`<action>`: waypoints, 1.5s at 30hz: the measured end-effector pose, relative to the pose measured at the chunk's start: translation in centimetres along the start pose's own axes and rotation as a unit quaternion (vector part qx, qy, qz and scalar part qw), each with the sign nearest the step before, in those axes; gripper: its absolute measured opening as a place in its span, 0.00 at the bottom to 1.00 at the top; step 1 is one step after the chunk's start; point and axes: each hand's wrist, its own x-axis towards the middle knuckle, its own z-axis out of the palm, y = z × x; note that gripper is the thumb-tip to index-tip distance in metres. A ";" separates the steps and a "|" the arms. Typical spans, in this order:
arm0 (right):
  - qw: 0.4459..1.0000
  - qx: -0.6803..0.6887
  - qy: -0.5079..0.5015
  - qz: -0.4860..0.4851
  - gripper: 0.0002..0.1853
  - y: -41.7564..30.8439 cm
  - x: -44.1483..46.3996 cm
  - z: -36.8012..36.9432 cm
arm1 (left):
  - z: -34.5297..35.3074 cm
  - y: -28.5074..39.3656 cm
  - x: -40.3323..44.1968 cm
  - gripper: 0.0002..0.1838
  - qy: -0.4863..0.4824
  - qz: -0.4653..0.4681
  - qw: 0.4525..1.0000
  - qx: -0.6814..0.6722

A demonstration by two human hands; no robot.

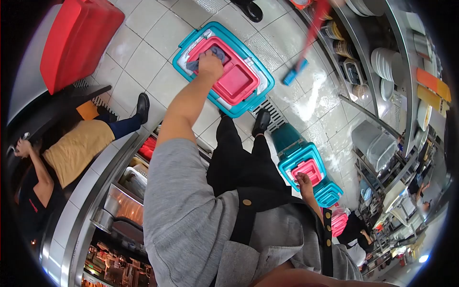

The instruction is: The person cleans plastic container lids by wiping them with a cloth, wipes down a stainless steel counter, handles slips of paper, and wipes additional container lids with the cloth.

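My left hand [211, 65] is closed on a bunched grey cloth [217, 52], pressed against a pink lid panel [235, 78] with two recesses. That panel sits in the top of a teal-rimmed bin [262, 64] in front of my feet, and a white surface shows around it. My right hand [304, 182] hangs low at my side with loosely bent fingers and nothing visible in them. Below or behind it in the view is a smaller teal bin [285, 167] with a pink inset [307, 168]; whether the hand touches it I cannot tell.
A red bin [79, 45] stands upper left. A person in a tan apron [79, 148] works at the left. At the right, a blue brush [295, 72] on a red pole touches wet tiles beside shelves of plates [384, 64]. Floor grating [271, 117] runs near my foot.
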 end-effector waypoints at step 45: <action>0.997 -0.059 -0.033 0.024 0.18 0.3 1.3 0.0 | 7.3 -11.8 -4.4 0.17 0.227 -0.288 0.515 -0.775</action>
